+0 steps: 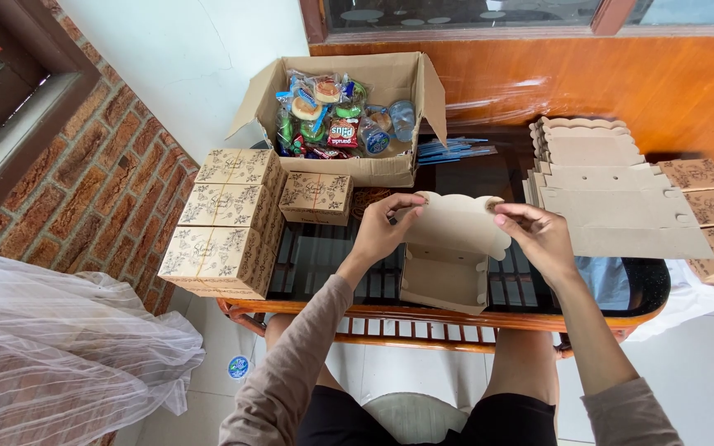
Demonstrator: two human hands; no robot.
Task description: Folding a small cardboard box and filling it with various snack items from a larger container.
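2 hands [382, 231] [539, 235] on empty box [448, 264]

Plain kraft-brown half-folded box [454, 248], scalloped lid. Closed boxes [223, 219] tan, printed with dark floral motifs. Flat blanks [613, 206] unprinted beige. Snack carton [349, 107] brown; contents red, green, blue. Wall panel [621, 83] glossy orange. Brick [68, 182] reddish-brown.

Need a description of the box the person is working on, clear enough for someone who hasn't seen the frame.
Start at the dark glass table with the orange wooden rim. At its near edge, in the middle, is a plain brown cardboard box with a scalloped lid, held up by the left hand and right hand. Unlike the closed patterned boxes stacked left and the flat blanks piled right, it stands half-folded and open.
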